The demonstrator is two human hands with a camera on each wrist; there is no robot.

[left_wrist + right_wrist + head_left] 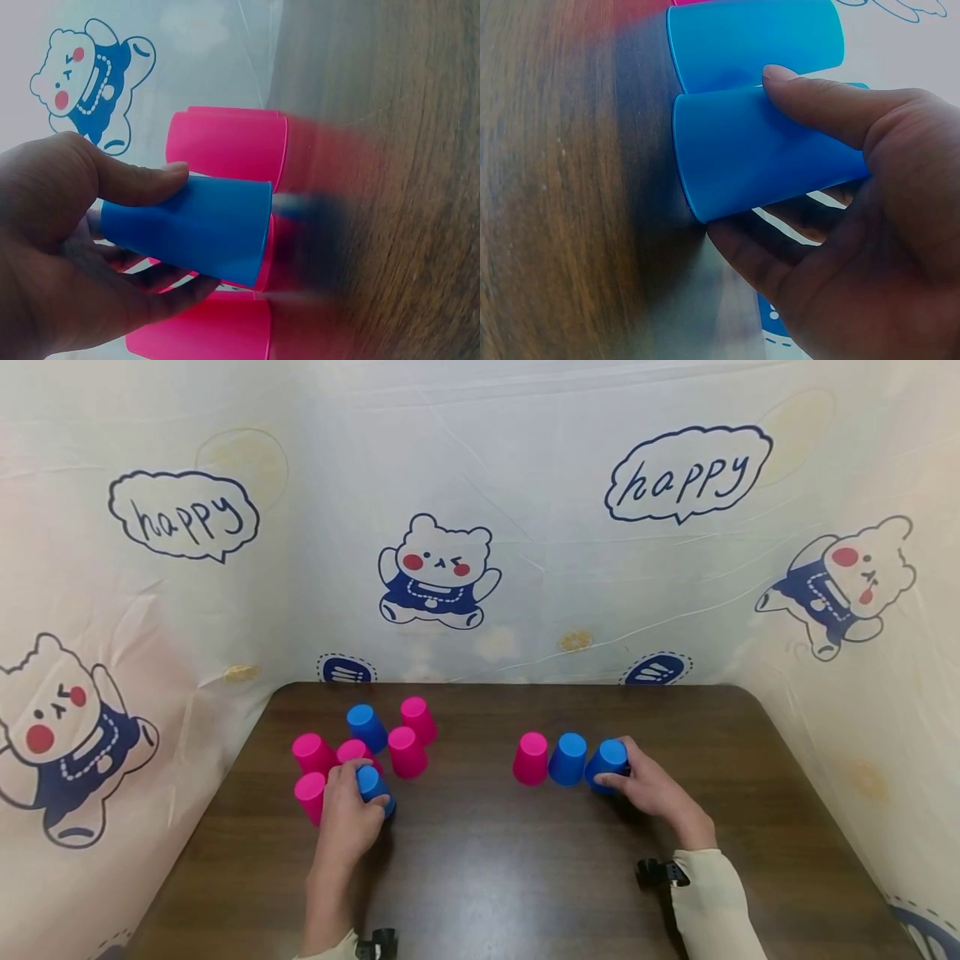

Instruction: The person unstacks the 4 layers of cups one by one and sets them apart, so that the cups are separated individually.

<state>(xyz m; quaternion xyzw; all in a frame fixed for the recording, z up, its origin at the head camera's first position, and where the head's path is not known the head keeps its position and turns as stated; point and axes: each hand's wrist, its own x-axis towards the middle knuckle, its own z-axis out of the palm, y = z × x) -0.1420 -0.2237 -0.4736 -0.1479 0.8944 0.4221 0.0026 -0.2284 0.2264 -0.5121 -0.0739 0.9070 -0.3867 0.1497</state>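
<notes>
On the left of the table, my left hand (351, 814) grips an upside-down blue cup (199, 225), thumb on one side and fingers round the other. Its rim stands a little off the wood in the left wrist view. Pink cups (229, 142) are close behind it. Across the table my right hand (652, 783) holds another upside-down blue cup (742, 150) between thumb and fingers. That cup is the right end of a short row, beside a second blue cup (567, 760) and a pink cup (531, 759).
Around the left hand stand several upside-down cups: a blue cup (367, 729) at the back, a pink cup (418, 721) beside it, a pink cup (407, 753) nearer, others at the left. A printed cloth (540, 593) surrounds the dark wooden table (480, 877) behind and at the sides.
</notes>
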